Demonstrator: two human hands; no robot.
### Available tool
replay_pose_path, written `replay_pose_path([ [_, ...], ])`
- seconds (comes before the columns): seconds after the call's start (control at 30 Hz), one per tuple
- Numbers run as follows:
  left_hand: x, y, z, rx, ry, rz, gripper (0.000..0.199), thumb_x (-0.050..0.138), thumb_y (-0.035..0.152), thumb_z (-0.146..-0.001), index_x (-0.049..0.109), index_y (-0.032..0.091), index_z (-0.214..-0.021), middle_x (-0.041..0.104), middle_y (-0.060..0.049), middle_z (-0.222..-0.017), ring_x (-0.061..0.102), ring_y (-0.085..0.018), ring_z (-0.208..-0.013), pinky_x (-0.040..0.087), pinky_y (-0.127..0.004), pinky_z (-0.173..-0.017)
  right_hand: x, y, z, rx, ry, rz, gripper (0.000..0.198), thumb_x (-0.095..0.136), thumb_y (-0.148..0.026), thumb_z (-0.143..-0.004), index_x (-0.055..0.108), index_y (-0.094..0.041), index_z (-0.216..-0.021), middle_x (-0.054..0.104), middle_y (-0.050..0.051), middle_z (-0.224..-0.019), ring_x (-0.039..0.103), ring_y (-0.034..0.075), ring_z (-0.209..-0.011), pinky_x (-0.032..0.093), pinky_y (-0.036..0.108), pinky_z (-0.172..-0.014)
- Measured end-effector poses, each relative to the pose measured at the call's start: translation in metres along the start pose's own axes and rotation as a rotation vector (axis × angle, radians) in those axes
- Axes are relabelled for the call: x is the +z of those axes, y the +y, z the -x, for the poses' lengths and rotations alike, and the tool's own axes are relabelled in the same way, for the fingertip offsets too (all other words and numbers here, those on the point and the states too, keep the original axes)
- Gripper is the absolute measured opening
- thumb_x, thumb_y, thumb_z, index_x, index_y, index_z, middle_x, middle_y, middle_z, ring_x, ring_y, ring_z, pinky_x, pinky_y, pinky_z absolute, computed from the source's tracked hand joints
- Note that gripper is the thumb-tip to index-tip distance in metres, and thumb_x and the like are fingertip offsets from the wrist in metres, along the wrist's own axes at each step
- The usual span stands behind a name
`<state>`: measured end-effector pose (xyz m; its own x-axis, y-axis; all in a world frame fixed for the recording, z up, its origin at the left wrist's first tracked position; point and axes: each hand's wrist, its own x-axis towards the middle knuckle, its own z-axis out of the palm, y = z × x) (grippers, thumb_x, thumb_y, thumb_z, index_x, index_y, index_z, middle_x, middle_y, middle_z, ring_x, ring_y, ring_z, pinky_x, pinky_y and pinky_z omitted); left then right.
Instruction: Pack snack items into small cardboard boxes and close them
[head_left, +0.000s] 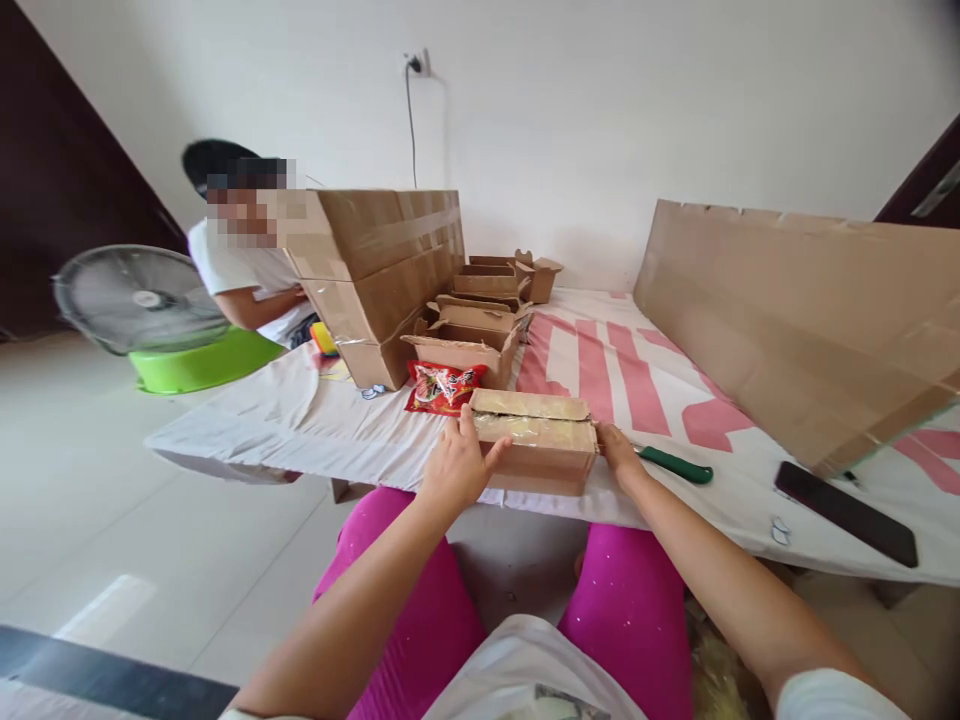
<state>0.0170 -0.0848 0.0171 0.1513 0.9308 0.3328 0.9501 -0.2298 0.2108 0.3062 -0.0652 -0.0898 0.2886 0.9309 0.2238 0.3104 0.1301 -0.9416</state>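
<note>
A small cardboard box sat at the near edge of the cloth-covered table, its top flaps folded in with a dark slit between them; its contents could not be seen. The left hand lay against its left end, fingers spread, thumb along the near top edge. The right hand touched the right end, its fingertips partly hidden, so how far it was open could not be told. Behind the box lay a red packet, and beyond that a row of open boxes, their insides mostly hidden. A taped carton stack partly blocked a co-worker. A green handle lay right of the right hand.
</note>
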Motion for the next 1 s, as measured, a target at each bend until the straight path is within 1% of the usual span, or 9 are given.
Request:
replay_pose_path([
  [0.13,0.012,0.026,-0.003,0.113,0.001,0.02,0.086,0.042,0.064,-0.088,0.028,-0.001,-0.143,0.057,-0.025,-0.117,0.061,-0.034,-0.105,0.049,-0.039,-0.082,-0.034,0.007,0.045,-0.016,0.028,0.076,0.038,0.052,-0.051,-0.081,0.064,-0.02,-0.098,0.071,0.01,-0.103,0.063,0.027,-0.101,0.046,0.042,-0.093],
  [0.3,0.025,0.034,-0.004,0.21,0.03,0.16,0.082,0.042,0.064,-0.088,0.031,0.002,-0.141,0.058,-0.022,-0.114,0.061,-0.033,-0.106,0.05,-0.038,-0.081,-0.036,0.021,0.064,-0.099,0.203,0.246,0.04,0.042,-0.04,-0.085,0.059,-0.018,-0.113,0.069,0.013,-0.111,0.062,0.027,-0.104,0.048,0.04,-0.09],
  [0.4,0.032,0.019,-0.014,0.197,0.022,0.404,0.066,0.036,0.061,-0.092,0.039,0.011,-0.135,0.061,-0.016,-0.112,0.062,-0.029,-0.104,0.05,-0.038,-0.082,-0.037,0.031,0.063,-0.079,0.278,0.324,0.034,0.04,-0.036,-0.083,0.063,-0.019,-0.101,0.071,0.012,-0.096,0.064,0.027,-0.096,0.05,0.039,-0.085],
  [0.53,0.044,-0.001,-0.037,0.019,-0.092,0.891,0.052,0.024,0.058,-0.095,0.049,0.018,-0.115,0.063,-0.005,-0.084,0.064,-0.019,-0.07,0.05,-0.032,-0.067,-0.041,0.034,0.063,-0.042,0.319,0.391,0.027,0.039,-0.037,-0.08,0.062,-0.023,-0.08,0.07,0.01,-0.082,0.064,0.027,-0.087,0.051,0.039,-0.081],
  [0.6,0.053,-0.005,-0.044,-0.007,-0.081,1.08,0.049,0.025,0.058,-0.095,0.051,0.019,-0.107,0.061,-0.003,-0.081,0.06,-0.016,-0.066,0.048,-0.029,-0.063,-0.042,0.032,0.064,-0.034,0.333,0.417,0.027,0.038,-0.038,-0.079,0.061,-0.023,-0.078,0.07,0.01,-0.082,0.063,0.027,-0.085,0.051,0.039,-0.08],
  [0.67,0.061,-0.006,-0.045,0.058,0.003,1.171,0.045,0.033,0.058,-0.093,0.052,0.019,-0.104,0.06,-0.004,-0.088,0.059,-0.016,-0.074,0.048,-0.029,-0.066,-0.043,0.03,0.066,-0.026,0.343,0.436,0.028,0.038,-0.039,-0.079,0.06,-0.023,-0.077,0.07,0.01,-0.08,0.063,0.027,-0.084,0.05,0.039,-0.079],
  [0.77,0.071,-0.009,-0.039,0.243,0.138,1.202,0.042,0.041,0.055,-0.092,0.053,0.019,-0.11,0.058,-0.008,-0.101,0.057,-0.019,-0.091,0.048,-0.032,-0.076,-0.045,0.026,0.068,-0.012,0.343,0.453,0.029,0.04,-0.043,-0.079,0.06,-0.023,-0.072,0.07,0.011,-0.075,0.062,0.027,-0.081,0.051,0.038,-0.075],
  [0.87,0.074,-0.017,-0.034,0.379,0.136,1.221,0.039,0.044,0.049,-0.093,0.052,0.02,-0.117,0.054,-0.01,-0.112,0.053,-0.021,-0.104,0.048,-0.033,-0.082,-0.045,0.024,0.07,0.003,0.33,0.463,0.031,0.044,-0.045,-0.079,0.062,-0.022,-0.07,0.07,0.01,-0.072,0.063,0.026,-0.079,0.052,0.037,-0.073],
  [1.0,0.07,-0.028,-0.032,0.469,0.156,1.158,0.038,0.046,0.042,-0.094,0.049,0.022,-0.127,0.046,-0.013,-0.129,0.047,-0.024,-0.12,0.046,-0.038,-0.093,-0.047,0.02,0.071,0.026,0.291,0.463,0.033,0.044,-0.045,-0.08,0.066,-0.02,-0.077,0.071,0.01,-0.074,0.064,0.026,-0.083,0.052,0.039,-0.078],
])
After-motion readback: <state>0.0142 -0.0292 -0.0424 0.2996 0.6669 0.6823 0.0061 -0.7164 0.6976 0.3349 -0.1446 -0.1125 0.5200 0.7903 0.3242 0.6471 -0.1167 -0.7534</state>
